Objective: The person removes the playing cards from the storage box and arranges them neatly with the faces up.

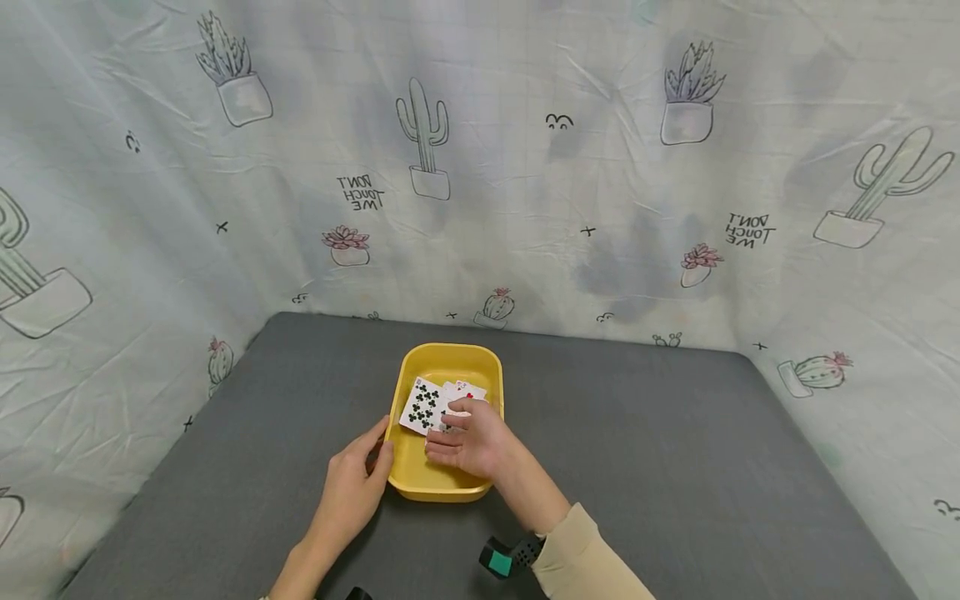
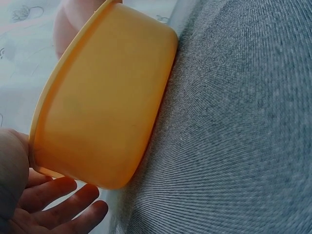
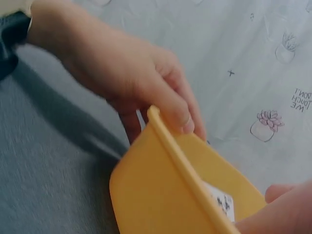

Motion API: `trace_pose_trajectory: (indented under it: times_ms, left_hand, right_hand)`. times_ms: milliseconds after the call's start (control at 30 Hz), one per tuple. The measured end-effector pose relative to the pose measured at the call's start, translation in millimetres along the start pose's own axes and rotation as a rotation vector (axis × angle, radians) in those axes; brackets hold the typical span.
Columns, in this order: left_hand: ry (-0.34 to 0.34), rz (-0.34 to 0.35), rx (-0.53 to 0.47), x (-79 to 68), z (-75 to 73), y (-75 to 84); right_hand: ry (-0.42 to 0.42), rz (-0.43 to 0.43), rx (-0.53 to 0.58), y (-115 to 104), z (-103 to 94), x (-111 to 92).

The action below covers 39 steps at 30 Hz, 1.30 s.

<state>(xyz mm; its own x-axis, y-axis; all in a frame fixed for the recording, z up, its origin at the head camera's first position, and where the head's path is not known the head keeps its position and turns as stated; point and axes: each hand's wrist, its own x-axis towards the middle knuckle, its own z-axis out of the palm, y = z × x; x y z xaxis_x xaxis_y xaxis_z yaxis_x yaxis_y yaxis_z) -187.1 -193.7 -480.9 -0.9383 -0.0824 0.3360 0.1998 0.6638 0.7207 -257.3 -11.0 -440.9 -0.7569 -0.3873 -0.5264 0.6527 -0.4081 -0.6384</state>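
A yellow plastic basin (image 1: 444, 354) sits on the dark grey table with playing cards (image 1: 422, 407) inside, the front one showing clubs and another behind showing a red heart. At its left side, my left hand (image 1: 352, 479) grips the rim. In the right wrist view, the left thumb (image 3: 178, 114) lies over that rim while other fingers reach down outside. My right hand (image 1: 476, 442) hovers over the basin's right half, palm turned left and fingers loosely spread, covering part of the cards. Nothing shows gripped in it.
Grey cloth covers the table (image 1: 637, 450). Behind and around it hangs a pale curtain (image 1: 510, 167) printed with potted cacti. A black wrist device (image 1: 512, 557) with a green patch is worn on the right wrist.
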Motion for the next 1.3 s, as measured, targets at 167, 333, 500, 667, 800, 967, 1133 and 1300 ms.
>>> trace_pose_trajectory:
  times_ms: [167, 333, 500, 667, 800, 967, 1133, 1300]
  left_hand:
    - [0.013, 0.009, 0.004, -4.7, 1.9, -0.5]
    - [0.021, 0.014, 0.003, -8.4, 3.6, -1.4]
    - [0.024, 0.012, 0.003, -9.5, 3.2, -2.8]
    - [0.021, 0.030, -0.008, -10.6, 3.8, -4.1]
    - [0.030, 0.045, -0.004, -10.0, 3.3, -5.2]
    - [0.025, 0.030, 0.008, -9.7, 3.2, -4.2]
    - [0.021, 0.025, 0.005, -9.5, 4.4, -4.2]
    - [0.029, 0.030, 0.001, -8.6, 4.5, -3.0]
  right_hand:
    - [-0.027, 0.071, 0.046, 2, -0.2, -14]
    - [0.041, -0.115, -0.063, -5, 1.7, -15]
    - [0.167, -0.274, -0.265, -8, 2.8, 1]
    - [0.281, -0.346, -0.370, -5, 0.5, 11]
    - [0.288, -0.344, -0.395, -6, 1.5, 13]
    - [0.206, -0.283, -0.490, -7, -2.3, 11]
    - [0.181, -0.272, -0.433, -5, -3.1, 4]
    - [0.149, -0.219, -0.285, -6, 1.9, -6]
